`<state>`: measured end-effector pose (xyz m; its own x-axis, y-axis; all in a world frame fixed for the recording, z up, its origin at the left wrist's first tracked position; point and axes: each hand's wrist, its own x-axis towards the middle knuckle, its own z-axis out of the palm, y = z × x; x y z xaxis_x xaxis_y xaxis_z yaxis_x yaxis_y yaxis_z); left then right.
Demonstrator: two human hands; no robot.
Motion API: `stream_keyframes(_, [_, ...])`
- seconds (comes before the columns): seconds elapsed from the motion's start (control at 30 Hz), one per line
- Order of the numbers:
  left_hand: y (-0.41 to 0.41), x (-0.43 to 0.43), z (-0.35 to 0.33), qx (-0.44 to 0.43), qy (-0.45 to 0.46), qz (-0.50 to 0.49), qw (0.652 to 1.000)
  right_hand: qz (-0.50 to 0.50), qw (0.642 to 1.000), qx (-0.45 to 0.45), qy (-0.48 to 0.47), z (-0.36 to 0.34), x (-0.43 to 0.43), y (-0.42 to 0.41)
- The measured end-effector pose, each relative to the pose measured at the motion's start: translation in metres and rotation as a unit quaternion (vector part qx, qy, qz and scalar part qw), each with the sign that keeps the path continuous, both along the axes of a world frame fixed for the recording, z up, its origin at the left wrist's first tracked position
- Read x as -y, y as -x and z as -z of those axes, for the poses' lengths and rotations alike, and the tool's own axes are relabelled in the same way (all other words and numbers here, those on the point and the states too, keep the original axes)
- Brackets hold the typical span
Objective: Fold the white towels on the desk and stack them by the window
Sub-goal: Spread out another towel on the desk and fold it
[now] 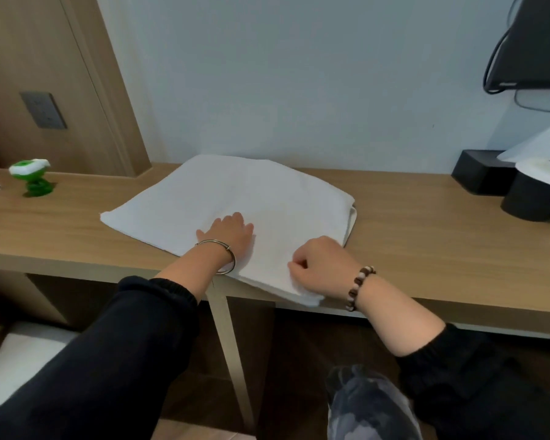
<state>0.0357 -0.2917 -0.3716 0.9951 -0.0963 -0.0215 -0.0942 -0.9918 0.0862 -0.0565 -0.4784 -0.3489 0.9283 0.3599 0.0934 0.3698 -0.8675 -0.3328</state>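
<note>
Presses left hand [229, 231], fingers straight and spread, flat on white towel [235, 195] lying folded on wooden desk [426, 230] by the wall [299, 90]. Pinches the cloth at its near corner, overhanging the front edge, with curled fingers of right hand [323, 265].

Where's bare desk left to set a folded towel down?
Widest bare patch: desk right of the towel, up to the black box and black tub. Smaller patch: between the green toy and the towel's left corner. Centre is taken by the towel, left hand flat on it, right hand pinching its near edge.
</note>
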Motion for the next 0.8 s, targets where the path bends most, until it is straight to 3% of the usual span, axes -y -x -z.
stream_keyframes(0.1, [0.005,0.007,0.011,-0.003,0.012,-0.027,1.0,-0.026,0.986,-0.079,-0.146,0.002,-0.013,-0.002])
stream_keyframes(0.17, [0.01,0.007,0.016,-0.002,-0.002,-0.026,1.0,0.05,0.973,0.02,-0.223,0.005,-0.005,-0.018])
stream_keyframes(0.27, [0.012,0.005,0.018,-0.003,-0.014,-0.019,1.0,0.238,0.915,0.163,-0.283,0.01,0.03,-0.051])
stream_keyframes(0.33, [0.009,0.009,0.015,0.005,-0.038,-0.01,0.999,0.303,0.919,0.124,-0.218,0.018,0.06,-0.074])
stream_keyframes(0.43, [0.001,0.028,0.004,0.052,-0.101,0.002,0.994,0.286,0.944,0.016,-0.163,0.035,0.089,-0.094])
stream_keyframes(0.57, [-0.007,0.048,0.009,0.024,-0.02,0.012,0.999,0.296,0.927,0.024,-0.228,0.04,0.096,-0.103])
stream_keyframes(0.7, [-0.01,0.042,0.019,0.017,0.002,0.069,0.997,0.346,0.933,-0.027,-0.099,0.032,0.104,-0.117])
stream_keyframes(0.8, [-0.009,0.041,0.02,0.014,0.003,0.078,0.997,0.338,0.936,-0.055,-0.074,0.029,0.109,-0.127])
